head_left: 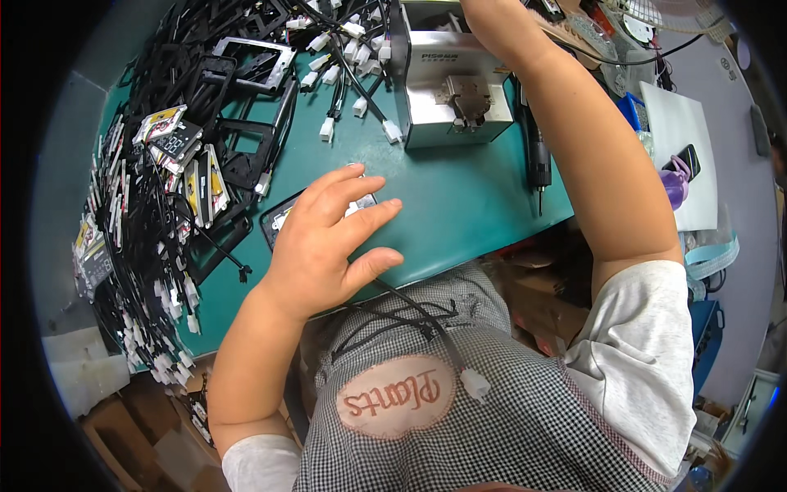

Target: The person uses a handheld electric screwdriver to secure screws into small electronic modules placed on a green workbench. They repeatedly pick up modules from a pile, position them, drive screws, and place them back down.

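Note:
My left hand (324, 234) lies over a small panel in a black frame (268, 221), near the table's front edge. Its fingers are stretched out and apart, and the palm covers most of the panel. From beneath the hand, black cables (426, 316) run onto my apron, one ending in a white plug (475, 384). My right hand (485, 12) reaches to the top edge of the picture, over the back of a silver metal box-shaped machine (459, 78). Its fingers are out of sight, so I cannot tell what they touch.
Black frames (246, 152), circuit boards (176, 143) and bundled cables with white plugs (172, 295) crowd the green table's left side. More plugs (352, 53) lie beside the machine. A black electric screwdriver (537, 156) stands under my right forearm. Farther right is a white sheet (689, 123) with a phone (684, 162).

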Demonstrator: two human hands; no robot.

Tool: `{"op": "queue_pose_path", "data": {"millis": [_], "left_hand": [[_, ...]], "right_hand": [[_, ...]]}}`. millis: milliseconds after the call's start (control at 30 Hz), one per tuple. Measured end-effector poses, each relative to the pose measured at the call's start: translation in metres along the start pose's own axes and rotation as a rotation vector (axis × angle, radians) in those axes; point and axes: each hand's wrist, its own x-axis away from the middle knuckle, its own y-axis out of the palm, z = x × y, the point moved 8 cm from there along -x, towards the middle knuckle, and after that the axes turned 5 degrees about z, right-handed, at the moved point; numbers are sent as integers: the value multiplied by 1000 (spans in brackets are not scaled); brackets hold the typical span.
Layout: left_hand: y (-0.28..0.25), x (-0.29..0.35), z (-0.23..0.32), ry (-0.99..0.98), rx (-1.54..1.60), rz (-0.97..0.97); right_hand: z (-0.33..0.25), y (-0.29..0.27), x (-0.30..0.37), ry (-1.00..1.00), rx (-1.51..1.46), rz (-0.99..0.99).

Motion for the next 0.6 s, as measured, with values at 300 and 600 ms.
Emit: {"op": "queue_pose_path", "data": {"millis": [300, 600], "left_hand": [[-48, 23, -21, -102, -134, 113], [-41, 78, -51, -395, -257, -184]], "right_hand": [[-1, -72, 39, 89, 110, 140], [40, -87, 154, 448, 944, -216]]}}
